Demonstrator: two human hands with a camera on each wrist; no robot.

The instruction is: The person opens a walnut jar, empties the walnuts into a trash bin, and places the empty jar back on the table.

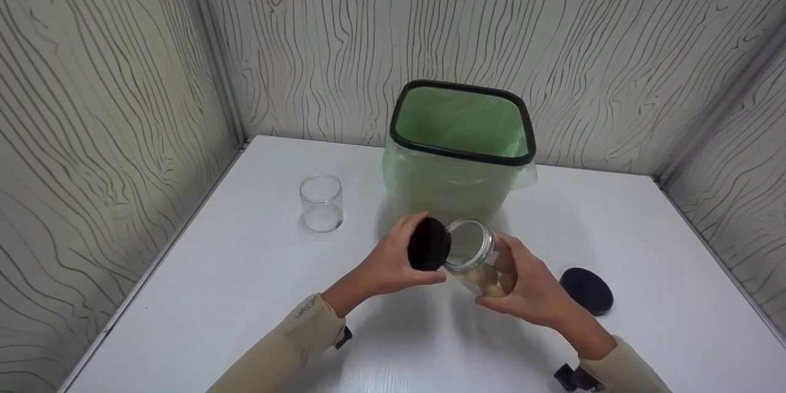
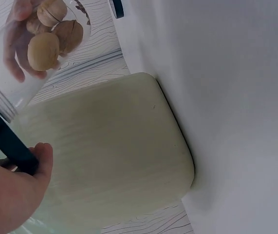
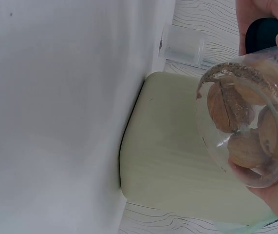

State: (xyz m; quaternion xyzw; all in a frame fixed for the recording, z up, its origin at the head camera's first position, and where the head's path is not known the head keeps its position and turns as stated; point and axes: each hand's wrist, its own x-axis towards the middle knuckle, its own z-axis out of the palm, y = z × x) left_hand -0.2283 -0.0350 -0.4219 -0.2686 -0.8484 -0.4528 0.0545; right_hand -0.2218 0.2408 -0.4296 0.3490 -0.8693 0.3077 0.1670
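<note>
My left hand grips a black screw lid by its edge, tilted beside the mouth of a clear plastic jar. The jar is uncapped and leans toward the lid, held around its side by my right hand. Several walnuts lie at the jar's bottom, with brown crumbs along its base rim in the right wrist view. Lid and jar mouth overlap in the head view. Seen from the left wrist, the lid stands close to the jar's threaded neck, pinched between thumb and fingers.
A bin with a green liner and black rim stands behind the hands. An uncapped clear jar stands left of it on the white table. Another black lid lies by my right wrist. Patterned walls enclose the table's back and sides.
</note>
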